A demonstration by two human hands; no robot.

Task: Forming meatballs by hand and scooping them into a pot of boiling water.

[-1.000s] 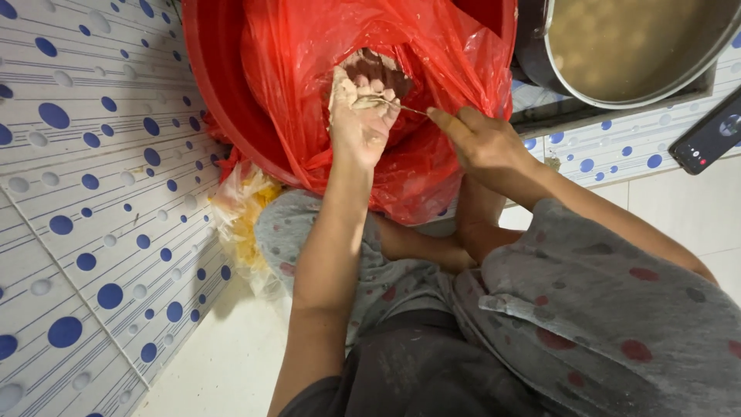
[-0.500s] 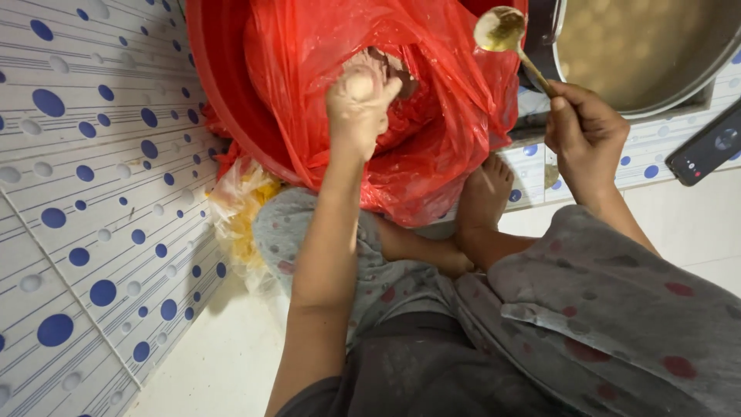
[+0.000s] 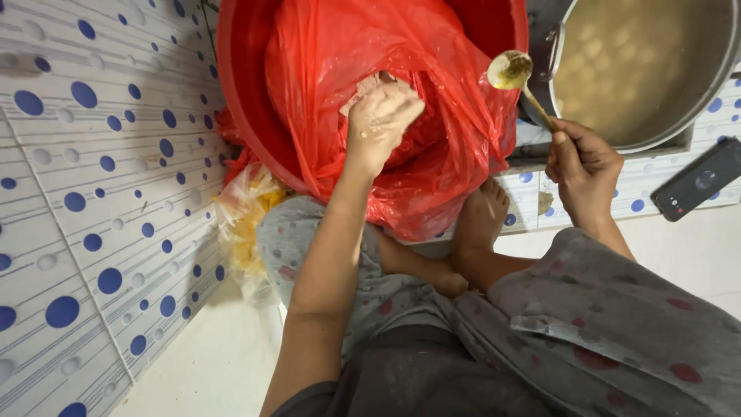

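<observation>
My left hand is closed around a lump of pale dough over the opening of a red plastic bag that lines a red tub. My right hand grips the handle of a metal spoon, whose smeared bowl is raised between the bag and a large steel pot. The pot holds brownish liquid with pale round balls in it.
A tiled wall with blue dots runs along the left. A crumpled clear bag with yellow contents lies beside my knee. A black phone rests on the tiled ledge at right. My bare foot sits below the bag.
My right hand left the dough in my left hand, swung right with the spoon, and now holds it near the pot's rim. My left hand stays over the bag.
</observation>
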